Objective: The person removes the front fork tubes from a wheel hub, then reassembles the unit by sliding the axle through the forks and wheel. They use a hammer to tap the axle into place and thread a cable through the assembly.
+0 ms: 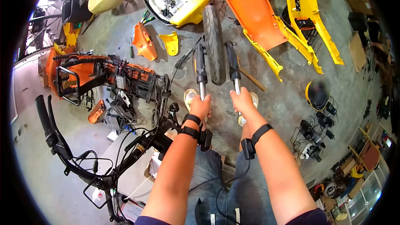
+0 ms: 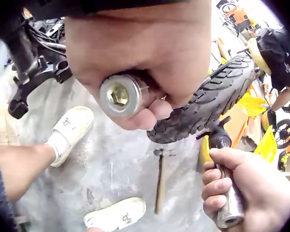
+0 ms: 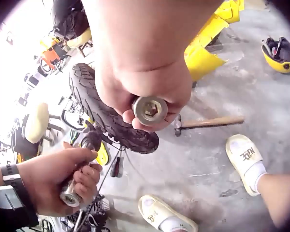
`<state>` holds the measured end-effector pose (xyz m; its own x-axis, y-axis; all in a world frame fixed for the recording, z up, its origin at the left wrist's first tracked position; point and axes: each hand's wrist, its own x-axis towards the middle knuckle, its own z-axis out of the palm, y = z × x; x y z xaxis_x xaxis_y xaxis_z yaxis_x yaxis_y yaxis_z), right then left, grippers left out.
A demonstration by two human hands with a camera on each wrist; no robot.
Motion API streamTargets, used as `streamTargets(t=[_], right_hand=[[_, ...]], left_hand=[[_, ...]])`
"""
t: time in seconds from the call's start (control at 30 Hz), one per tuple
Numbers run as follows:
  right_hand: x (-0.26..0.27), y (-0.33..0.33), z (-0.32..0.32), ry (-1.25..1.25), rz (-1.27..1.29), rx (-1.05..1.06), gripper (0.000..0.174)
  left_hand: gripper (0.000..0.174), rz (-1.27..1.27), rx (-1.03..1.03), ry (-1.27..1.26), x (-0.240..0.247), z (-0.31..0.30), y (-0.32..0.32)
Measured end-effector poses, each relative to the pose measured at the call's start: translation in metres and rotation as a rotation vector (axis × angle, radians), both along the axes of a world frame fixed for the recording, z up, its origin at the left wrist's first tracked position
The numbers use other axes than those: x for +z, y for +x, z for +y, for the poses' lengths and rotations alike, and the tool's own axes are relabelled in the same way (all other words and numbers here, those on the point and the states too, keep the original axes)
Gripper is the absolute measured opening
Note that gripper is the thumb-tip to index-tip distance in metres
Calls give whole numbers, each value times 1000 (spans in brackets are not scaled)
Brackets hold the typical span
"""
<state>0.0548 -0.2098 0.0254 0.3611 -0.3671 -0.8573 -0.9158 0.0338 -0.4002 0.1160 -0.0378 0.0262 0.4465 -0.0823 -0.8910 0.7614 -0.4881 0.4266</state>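
My left hand (image 1: 201, 108) grips the chrome upper tube of one leg (image 1: 201, 64) of a motorbike front fork. The other leg's tube (image 3: 151, 112) is held in my right hand (image 1: 243, 101), fingers wrapped round it. Both tubes end towards me in a round face with a hexagonal socket, seen close in the wrist views. Lower down, the fork legs are black. Between them extends a black treaded wheel tyre (image 1: 215, 46), pointing away from me. Beyond my right hand, a hammer (image 2: 160, 183) with a wooden handle lies on the floor.
A partly stripped orange scooter frame (image 1: 79, 75) with black handlebars (image 1: 50, 137) stands at left. Orange and yellow body panels (image 1: 254, 12) lie ahead on the concrete. At right are a yellow and black helmet (image 1: 318, 94) and a heap of chargers and cables (image 1: 310, 133).
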Motion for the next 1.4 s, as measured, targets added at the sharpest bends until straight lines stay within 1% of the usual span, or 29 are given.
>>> streamTargets(t=[0.03,0.07,0.13,0.2,0.27,0.3,0.37,0.4,0.47,0.57,0.6,0.67,0.7,0.8,0.83,0.87,0.9,0.93,1.0,1.07,1.1,1.17,1.2,1.23,1.27,1.3,1.33,1.37,1.4], right_hand=[[-11,-15,6,-57,-7,33,40],[-19,-30,10,-57,-7,31,40],[-27,-57,16,74,68,-4,32],[-17,-91,26,13,87,71,32],[9,-110,31,33,128,128,31],[13,-123,34,32,135,128,31],[12,-155,44,164,230,42,30],[7,-174,51,165,235,43,30],[0,-210,63,283,241,-91,30],[7,-234,68,254,346,-70,27],[7,-245,70,254,348,-67,27],[-3,-263,73,162,365,35,26],[-2,-262,73,163,353,54,28],[-3,-260,76,134,375,75,29],[-14,-268,81,137,377,73,29],[-29,-271,85,33,281,127,31],[-35,-263,84,-76,182,178,33],[-39,-256,80,-82,179,173,33],[-47,-232,73,-251,102,279,40],[-35,-183,52,-197,184,272,45],[8,-128,32,-193,233,306,44],[-52,-127,22,-211,236,285,44],[-61,-110,13,-266,122,261,43],[-57,-82,0,-261,62,213,41],[-56,-53,-14,-155,100,129,40],[-29,-14,-29,-205,87,198,37],[-52,0,-39,-200,-11,132,37],[-42,28,-50,-182,-5,157,39],[-30,52,-60,-149,-37,128,38]], left_hand=[[29,-42,-27,22,1,3,-10],[28,35,31,-20,-7,10,-22],[28,1,0,3,-13,21,-50],[27,107,57,-33,-26,39,-93],[24,115,-19,4,-3,41,-119],[25,127,20,17,-8,47,-141],[27,211,89,47,-8,59,-177],[27,216,90,48,-6,66,-190],[28,336,41,42,-7,80,-215],[31,466,9,112,5,80,-233],[31,467,12,112,9,79,-234],[35,568,-50,60,10,78,-234],[36,507,-62,76,10,78,-238],[36,539,-79,61,4,83,-239],[37,474,-96,96,-2,83,-238],[37,406,-111,128,-9,81,-236],[38,387,-87,152,-10,76,-228],[38,383,-93,146,-19,72,-221],[37,100,-305,201,-32,68,-208],[37,105,-261,127,-32,52,-171],[38,81,-221,120,-35,44,-155],[39,31,-143,97,-26,18,-111],[39,8,-106,85,-20,4,-86],[39,-52,-107,49,-44,1,-73],[39,-112,-109,16,-69,-1,-59],[40,-150,-109,19,-58,-16,-31],[40,-186,-109,24,-39,-33,2],[37,-182,-106,-23,-37,-43,28],[34,-177,-102,-71,-38,-49,53]])
